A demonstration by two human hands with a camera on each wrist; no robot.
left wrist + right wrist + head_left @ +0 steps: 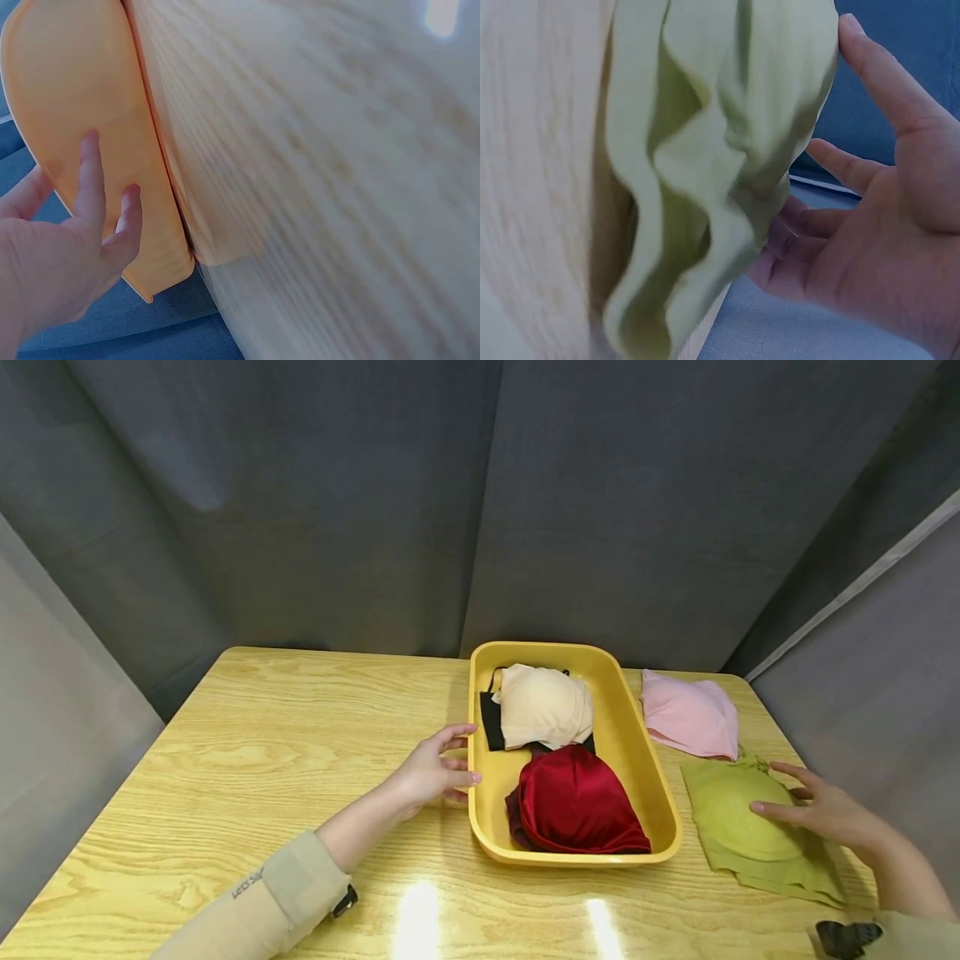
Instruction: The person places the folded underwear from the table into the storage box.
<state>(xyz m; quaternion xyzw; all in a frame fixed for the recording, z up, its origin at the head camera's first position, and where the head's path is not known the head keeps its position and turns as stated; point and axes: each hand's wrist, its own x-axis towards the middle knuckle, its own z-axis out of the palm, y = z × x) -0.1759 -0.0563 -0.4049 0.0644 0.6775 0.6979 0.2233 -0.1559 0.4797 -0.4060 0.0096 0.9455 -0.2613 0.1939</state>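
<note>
A yellow plastic bin (663,793) stands on the table. Fingertips of my left hand (435,770) touch its left wall and rim, fingers spread; the left wrist view shows this hand (67,255) against the outer wall. Inside the bin lie a folded dark-red satin bra (577,802), a beige bra (546,706) behind it, and a black garment (491,722) partly hidden underneath. Right of the bin is a folded yellow-green bra (738,818). My right hand (832,810) is at its right side, thumb on the cup, fingers spread along the edge.
A folded pink bra (690,714) lies at the table's back right, behind the yellow-green one. The wood-grain table (300,735) extends to the left. Grey curtains (337,510) hang along its back and sides.
</note>
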